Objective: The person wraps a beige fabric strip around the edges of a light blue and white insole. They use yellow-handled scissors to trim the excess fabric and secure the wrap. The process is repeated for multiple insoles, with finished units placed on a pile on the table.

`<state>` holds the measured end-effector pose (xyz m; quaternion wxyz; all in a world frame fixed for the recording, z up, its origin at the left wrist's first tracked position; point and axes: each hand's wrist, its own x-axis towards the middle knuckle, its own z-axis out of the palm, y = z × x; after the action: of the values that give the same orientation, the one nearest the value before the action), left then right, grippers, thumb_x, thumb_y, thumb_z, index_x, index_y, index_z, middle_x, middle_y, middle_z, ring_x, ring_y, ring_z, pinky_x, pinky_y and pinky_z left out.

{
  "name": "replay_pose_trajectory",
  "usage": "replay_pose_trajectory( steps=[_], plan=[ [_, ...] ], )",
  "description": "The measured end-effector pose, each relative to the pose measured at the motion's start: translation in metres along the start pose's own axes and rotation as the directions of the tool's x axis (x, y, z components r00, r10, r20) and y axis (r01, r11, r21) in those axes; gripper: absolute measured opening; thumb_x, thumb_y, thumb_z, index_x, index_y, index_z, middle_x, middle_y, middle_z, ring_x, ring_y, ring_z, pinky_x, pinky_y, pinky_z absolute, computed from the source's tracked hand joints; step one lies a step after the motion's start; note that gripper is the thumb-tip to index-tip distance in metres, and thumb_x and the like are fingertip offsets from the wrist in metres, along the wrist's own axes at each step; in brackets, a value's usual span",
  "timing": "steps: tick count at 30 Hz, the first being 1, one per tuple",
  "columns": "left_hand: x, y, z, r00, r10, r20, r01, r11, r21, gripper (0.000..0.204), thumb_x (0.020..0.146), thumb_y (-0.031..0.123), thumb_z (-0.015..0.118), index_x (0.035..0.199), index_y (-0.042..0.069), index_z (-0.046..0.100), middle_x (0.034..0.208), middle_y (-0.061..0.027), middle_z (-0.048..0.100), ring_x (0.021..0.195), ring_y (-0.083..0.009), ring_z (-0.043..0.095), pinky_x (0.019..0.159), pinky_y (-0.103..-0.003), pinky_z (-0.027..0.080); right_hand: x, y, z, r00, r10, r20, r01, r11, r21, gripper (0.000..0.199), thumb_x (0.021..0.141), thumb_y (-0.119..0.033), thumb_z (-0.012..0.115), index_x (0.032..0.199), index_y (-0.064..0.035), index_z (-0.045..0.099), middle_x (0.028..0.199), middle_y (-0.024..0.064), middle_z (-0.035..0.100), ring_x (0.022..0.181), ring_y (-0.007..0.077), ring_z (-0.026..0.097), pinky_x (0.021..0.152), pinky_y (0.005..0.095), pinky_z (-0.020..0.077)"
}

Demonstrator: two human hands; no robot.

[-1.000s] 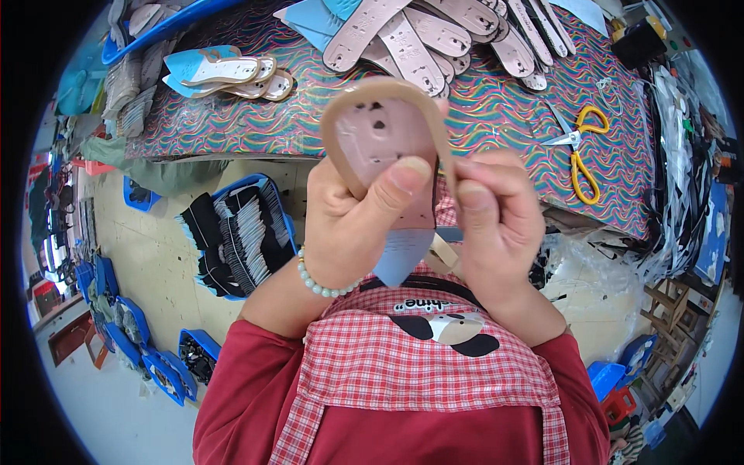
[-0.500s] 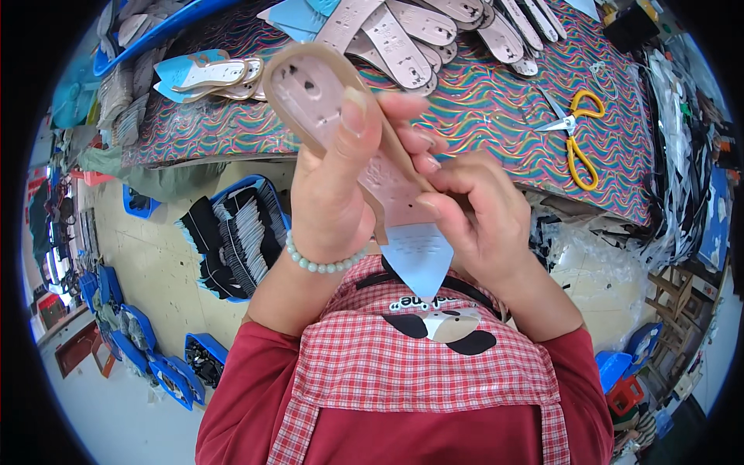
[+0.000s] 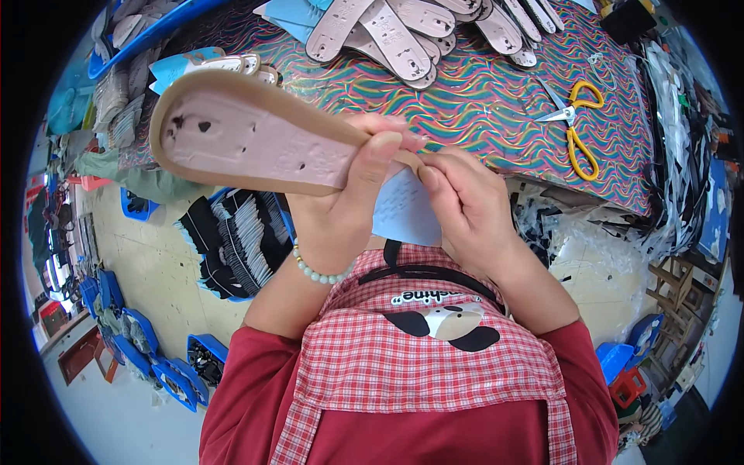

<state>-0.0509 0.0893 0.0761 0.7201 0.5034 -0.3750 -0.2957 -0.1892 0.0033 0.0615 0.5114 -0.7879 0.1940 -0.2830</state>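
A: Report the hands, nearest items first.

B: Left hand (image 3: 341,209) is closed around the narrow end of a pink shoe sole with a tan rim (image 3: 248,139). The thumb lies across the sole's upper face and the remaining fingers wrap beneath it. A pale bead bracelet (image 3: 319,271) sits on that wrist. Right hand (image 3: 465,205) is closed in a pinch at the same end of the sole, fingertips touching the left thumb. A light blue sheet (image 3: 404,209) hangs below both sets of fingers; which fingers clamp it cannot be determined, since the hands cover its upper edge.

A: Position of the sole?

B: Raised in front of the chest, extending from the fingers toward the person's left, its broad end well clear of both hands.

A: Obstructions?

B: The sole covers part of the table edge and a stack of similar soles (image 3: 232,63) behind it. The hands cover the sole's narrow end.

A: Items below the fingers?

B: A red-checked apron (image 3: 418,364) over a red top. To the left of the fingers, on the floor, a blue crate of dark straps (image 3: 232,240).

A: Items beyond the fingers?

B: A table with wavy multicoloured cloth (image 3: 465,93). Beyond the right fingers, yellow-handled scissors (image 3: 575,116). Farther out, a row of pink soles (image 3: 403,31).
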Motion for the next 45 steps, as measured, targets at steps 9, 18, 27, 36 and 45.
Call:
replay_pose_trajectory(
  steps=[9,18,27,36,45],
  plan=[
    [0.001,0.004,-0.003,0.981,0.115,0.159,-0.146,0.969,0.199,0.018,0.089,0.008,0.062,0.103,-0.003,0.062,0.094,-0.0115,0.068,0.089,-0.0184,0.063,0.08,-0.031,0.05,0.001,0.006,0.014,0.948,-0.296,-0.117,0.27,0.943,-0.196,0.014,0.086,-0.007,0.058,0.097,0.002,0.059,0.081,0.0137,0.057,0.071,0.0294,0.059,0.058,0.0359,0.0473],
    [0.005,-0.001,-0.005,0.926,-0.152,0.346,0.092,0.979,0.184,0.022,0.089,0.003,0.057,0.109,-0.004,0.059,0.101,-0.0127,0.068,0.096,-0.0189,0.062,0.086,-0.031,0.049,-0.003,0.016,0.017,0.953,-0.243,-0.179,0.232,0.969,-0.08,0.013,0.088,-0.01,0.058,0.095,0.0006,0.057,0.083,0.0164,0.058,0.075,0.0333,0.06,0.064,0.0406,0.0483],
    [0.025,0.007,-0.065,0.748,-0.641,0.174,0.645,0.763,0.037,0.025,0.086,0.016,0.062,0.106,0.001,0.056,0.087,-0.0083,0.062,0.079,-0.015,0.06,0.067,-0.027,0.05,0.005,0.078,-0.141,0.996,0.038,-0.083,-0.066,0.931,-0.36,0.042,0.087,-0.023,0.063,0.126,-0.0093,0.056,0.135,0.0157,0.05,0.122,0.032,0.048,0.101,0.0383,0.0392],
    [0.042,-0.029,-0.012,0.717,-0.671,0.19,0.671,0.59,-0.448,0.03,0.089,0.016,0.062,0.113,-0.002,0.058,0.092,-0.009,0.066,0.077,-0.0161,0.067,0.067,-0.027,0.055,-0.045,0.106,-0.213,0.992,0.119,-0.036,-0.095,0.535,-0.84,0.063,0.08,-0.018,0.072,0.135,-0.0033,0.046,0.106,0.0119,0.06,0.093,0.0264,0.059,0.08,0.0358,0.0472],
    [0.063,-0.024,-0.007,0.719,-0.639,0.275,0.685,0.583,-0.437,0.034,0.095,0.019,0.054,0.121,-0.002,0.052,0.092,-0.0088,0.065,0.07,-0.0139,0.067,0.06,-0.025,0.056,-0.069,0.048,-0.112,0.892,0.436,-0.121,-0.451,0.878,-0.162,0.073,0.078,-0.015,0.074,0.14,-0.0038,0.036,0.109,0.0099,0.059,0.095,0.0165,0.057,0.083,0.0304,0.0463]
  ],
)
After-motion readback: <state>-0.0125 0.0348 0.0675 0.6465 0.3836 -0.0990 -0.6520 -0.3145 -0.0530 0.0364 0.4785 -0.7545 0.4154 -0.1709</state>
